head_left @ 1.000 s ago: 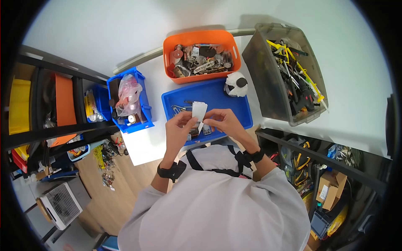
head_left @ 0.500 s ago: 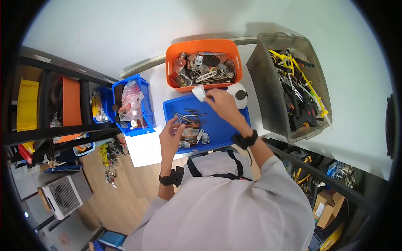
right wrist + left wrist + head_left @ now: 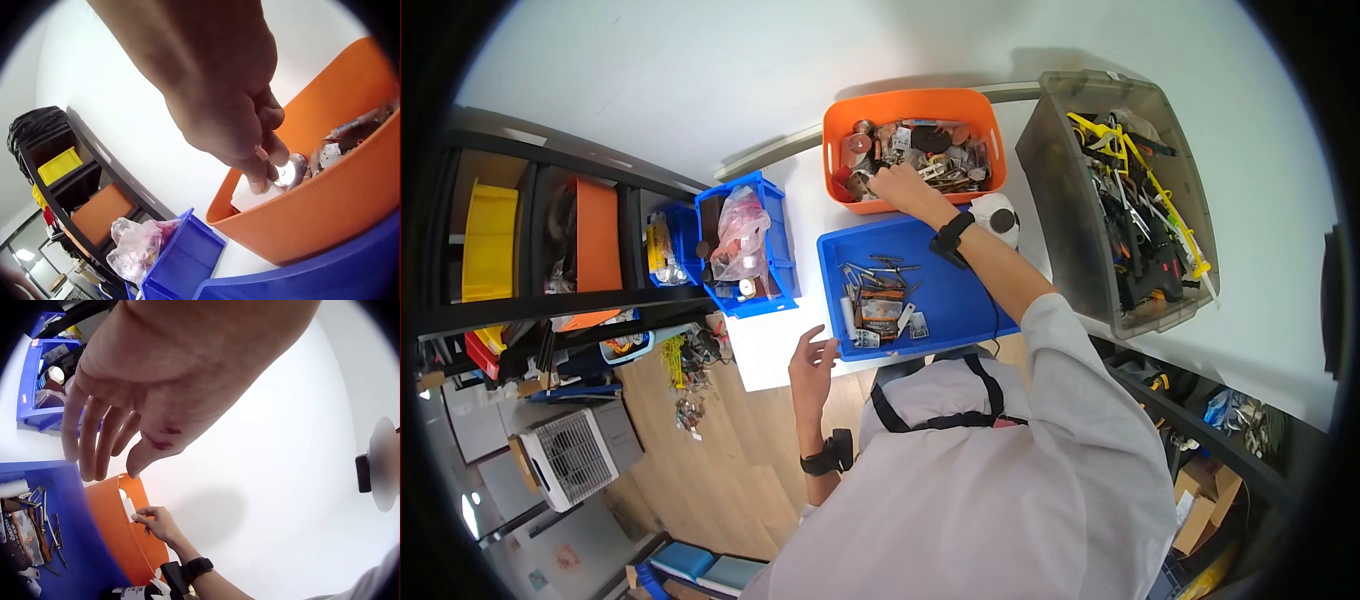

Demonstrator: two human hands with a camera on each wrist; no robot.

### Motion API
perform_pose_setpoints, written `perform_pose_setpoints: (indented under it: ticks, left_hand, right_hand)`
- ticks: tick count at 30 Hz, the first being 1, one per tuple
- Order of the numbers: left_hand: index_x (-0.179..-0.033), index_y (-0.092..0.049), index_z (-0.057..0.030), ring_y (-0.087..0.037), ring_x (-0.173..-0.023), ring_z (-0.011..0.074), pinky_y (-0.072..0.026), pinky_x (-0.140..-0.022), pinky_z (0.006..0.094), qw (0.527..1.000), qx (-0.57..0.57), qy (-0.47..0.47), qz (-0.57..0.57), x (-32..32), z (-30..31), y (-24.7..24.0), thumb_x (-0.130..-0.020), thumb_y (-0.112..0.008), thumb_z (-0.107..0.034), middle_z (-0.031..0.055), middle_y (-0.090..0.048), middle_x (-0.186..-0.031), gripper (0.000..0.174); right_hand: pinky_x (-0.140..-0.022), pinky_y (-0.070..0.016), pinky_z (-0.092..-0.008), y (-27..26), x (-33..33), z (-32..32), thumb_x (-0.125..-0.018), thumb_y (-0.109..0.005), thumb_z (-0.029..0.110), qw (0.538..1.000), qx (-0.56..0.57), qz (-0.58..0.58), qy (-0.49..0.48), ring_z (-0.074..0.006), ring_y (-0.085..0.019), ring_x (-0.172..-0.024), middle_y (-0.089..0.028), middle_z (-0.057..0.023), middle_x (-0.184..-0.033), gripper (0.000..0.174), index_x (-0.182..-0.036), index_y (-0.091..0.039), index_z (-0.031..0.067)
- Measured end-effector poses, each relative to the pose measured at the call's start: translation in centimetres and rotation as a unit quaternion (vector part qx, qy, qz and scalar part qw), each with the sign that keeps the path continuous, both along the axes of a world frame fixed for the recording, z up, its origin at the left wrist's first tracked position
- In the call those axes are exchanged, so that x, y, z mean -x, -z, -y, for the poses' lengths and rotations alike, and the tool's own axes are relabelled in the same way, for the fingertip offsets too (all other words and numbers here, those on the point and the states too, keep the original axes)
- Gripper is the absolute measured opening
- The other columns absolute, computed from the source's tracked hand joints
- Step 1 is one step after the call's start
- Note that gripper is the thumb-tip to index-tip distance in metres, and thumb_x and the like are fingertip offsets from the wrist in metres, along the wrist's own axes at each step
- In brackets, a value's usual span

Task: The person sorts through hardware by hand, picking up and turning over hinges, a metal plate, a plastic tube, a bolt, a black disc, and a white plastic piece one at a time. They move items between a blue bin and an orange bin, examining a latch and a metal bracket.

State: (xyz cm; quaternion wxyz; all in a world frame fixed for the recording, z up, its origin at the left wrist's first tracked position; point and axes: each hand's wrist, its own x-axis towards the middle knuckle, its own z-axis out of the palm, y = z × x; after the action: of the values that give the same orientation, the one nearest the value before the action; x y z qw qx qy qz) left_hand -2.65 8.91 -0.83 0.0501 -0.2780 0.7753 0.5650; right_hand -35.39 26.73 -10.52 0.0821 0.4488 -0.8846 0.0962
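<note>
My right hand (image 3: 910, 190) reaches over the near left part of the orange bin (image 3: 834, 140). Between its thumb and fingers it pinches a small flat white piece (image 3: 253, 195), partly hidden by the fingers and just inside the bin's rim. Small metal parts and packets fill the bin. My left hand (image 3: 810, 375) hangs beside the near left corner of the blue tray (image 3: 965, 305), fingers loosely bent and holding nothing. Inside the tray lie several metal rods (image 3: 890, 268), an orange-and-black packet (image 3: 882, 312) and a white cylinder (image 3: 847, 318).
A grey translucent bin (image 3: 1060, 230) of tools, with a yellow-handled one on top, stands at the right. At the left is a blue bin (image 3: 778, 250) holding a pink plastic bag (image 3: 742, 235). A white-and-black round object (image 3: 997, 222) sits at the tray's back right corner.
Both hands were together over the tray at the white piece. The right hand has carried it forward into the orange bin. The left hand has drawn back to the tray's near left corner.
</note>
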Motion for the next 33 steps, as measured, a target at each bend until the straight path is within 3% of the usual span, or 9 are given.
perform_pose_setpoints:
  ticks: [8,11,14,16,18,20,22,30,33]
  left_hand:
    - [-0.128,-0.059,0.0005,-0.071,-0.083,0.0169,-0.0541,-0.071,0.0286,0.999,0.001,0.046,0.001,0.6,0.1,0.7,-0.096,-0.067,-0.02,0.0147,-0.074,-0.096,0.039]
    - [-0.128,-0.06,0.001,-0.071,-0.082,0.0162,-0.0535,-0.071,0.0284,0.998,0.01,0.067,-0.01,1.0,0.5,1.3,-0.096,-0.067,-0.021,0.0145,-0.074,-0.094,0.039]
    - [-0.126,-0.061,0.0005,-0.071,-0.08,0.016,-0.0534,-0.072,0.0285,0.996,0.024,0.08,-0.008,1.1,0.4,1.1,-0.096,-0.067,-0.023,0.0144,-0.074,-0.092,0.038]
    - [-0.124,-0.063,-0.0004,-0.071,-0.08,0.017,-0.0538,-0.072,0.0289,0.996,0.036,0.083,0.012,1.3,0.5,1.3,-0.096,-0.068,-0.023,0.0148,-0.074,-0.092,0.037]
    - [-0.123,-0.064,-0.0007,-0.071,-0.081,0.0177,-0.0541,-0.072,0.0293,0.995,0.044,0.088,0.016,1.3,0.7,1.4,-0.096,-0.068,-0.024,0.0151,-0.074,-0.092,0.036]
    - [-0.123,-0.064,-0.001,-0.072,-0.082,0.0185,-0.0543,-0.072,0.0297,0.994,0.057,0.094,0.02,1.3,0.7,1.3,-0.095,-0.068,-0.024,0.0153,-0.074,-0.092,0.036]
    - [-0.122,-0.064,-0.0006,-0.072,-0.083,0.0195,-0.0547,-0.072,0.0305,0.994,0.071,0.084,0.015,1.3,0.9,1.0,-0.095,-0.068,-0.024,0.0158,-0.074,-0.093,0.036]
    - [-0.121,-0.066,-0.0009,-0.073,-0.084,0.0205,-0.0546,-0.072,0.0305,0.991,0.108,0.066,0.049,-0.5,1.7,1.6,-0.095,-0.068,-0.024,0.0166,-0.074,-0.094,0.034]
    - [-0.124,-0.063,-0.0009,-0.072,-0.087,0.0179,-0.0557,-0.071,0.0291,0.99,0.104,0.068,0.07,-1.1,1.7,1.6,-0.097,-0.065,-0.023,0.0137,-0.074,-0.099,0.036]
  right_hand:
    - [-0.071,-0.0559,-0.0455,-2.2,-2.0,-3.5,-0.085,-0.059,0.007,0.991,-0.015,0.079,0.106,-0.0329,-0.071,-0.083,-0.07,-0.0172,-0.086,0.014,-0.092,-0.071,0.0062]
    - [-0.072,-0.0557,-0.0465,-4.2,-3.9,-5.0,-0.087,-0.062,0.012,0.981,0.071,0.109,0.146,-0.0366,-0.07,-0.084,-0.07,-0.0174,-0.088,0.015,-0.096,-0.071,0.0042]
    - [-0.075,-0.0548,-0.0473,-6.2,-7.3,-6.4,-0.088,-0.064,0.015,0.966,0.149,0.18,0.113,-0.0367,-0.069,-0.087,-0.07,-0.0168,-0.087,0.016,-0.099,-0.072,0.0055]
    - [-0.077,-0.0542,-0.0484,-4.6,-9.2,-6.9,-0.088,-0.067,0.017,0.963,0.129,0.217,0.094,-0.0355,-0.068,-0.089,-0.07,-0.0155,-0.09,0.015,-0.098,-0.073,0.0069]
    - [-0.077,-0.0547,-0.0484,-3.2,-12.0,-7.0,-0.087,-0.069,0.02,0.951,0.009,0.305,0.047,-0.0353,-0.068,-0.091,-0.071,-0.016,-0.09,0.017,-0.097,-0.073,0.0073]
    - [-0.077,-0.055,-0.0483,0.9,-14.0,-6.9,-0.084,-0.073,0.02,0.95,-0.006,0.311,0.022,-0.0359,-0.069,-0.091,-0.07,-0.0153,-0.09,0.02,-0.099,-0.073,0.0071]
    - [-0.081,-0.0538,-0.0458,2.2,-15.3,-6.3,-0.081,-0.076,0.018,0.941,-0.117,0.318,-0.015,-0.036,-0.067,-0.098,-0.07,-0.0152,-0.105,0.026,-0.105,-0.072,0.009]
    - [-0.081,-0.054,-0.0457,3.3,-19.4,-2.1,-0.079,-0.079,0.022,0.929,-0.008,0.365,-0.059,-0.0357,-0.068,-0.095,-0.067,-0.0163,-0.111,0.039,-0.112,-0.069,0.0055]
    - [-0.085,-0.0532,-0.0452,3.7,-19.9,1.2,-0.078,-0.079,0.024,0.943,0.02,0.33,-0.047,-0.0363,-0.066,-0.101,-0.063,-0.018,-0.115,0.046,-0.116,-0.066,0.0022]
